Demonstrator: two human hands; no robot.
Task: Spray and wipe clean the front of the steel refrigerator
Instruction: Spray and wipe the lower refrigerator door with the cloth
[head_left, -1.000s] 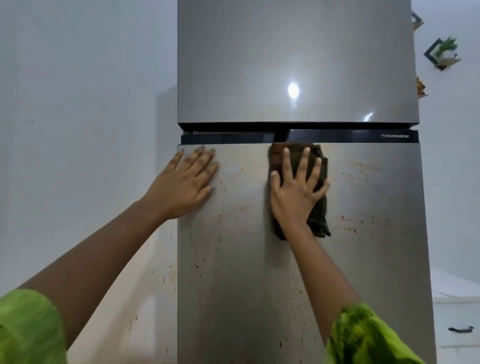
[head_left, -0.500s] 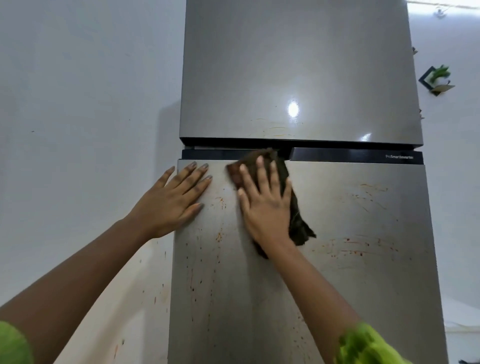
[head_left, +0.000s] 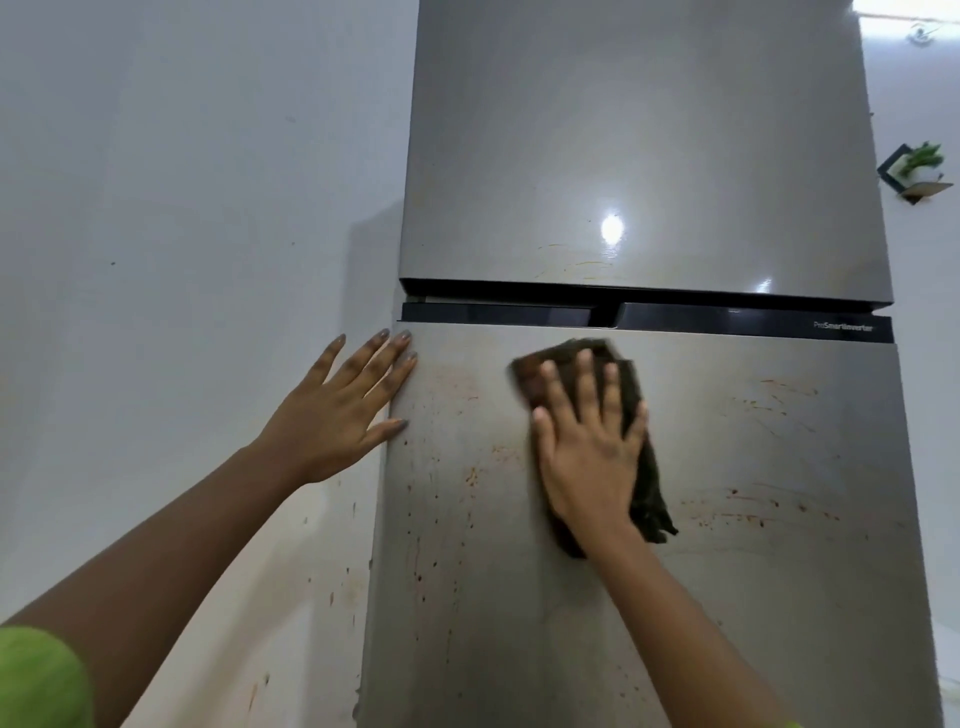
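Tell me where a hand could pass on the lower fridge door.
Open: the stretch right of the cloth, below the black strip, and the door's lower left, under both hands. Crowded: the top left, between the left hand at the door's edge and the right hand pressing the cloth.

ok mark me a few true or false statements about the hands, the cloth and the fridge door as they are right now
1. The right hand presses a dark cloth flat against the lower door. True.
2. The left hand holds a spray bottle. False: it holds nothing; its straight fingers rest at the lower door's left edge.
3. The lower door is spotless. False: reddish splatters and smears mark it.
4. A small plant shelf hangs at the far right of the view. True.
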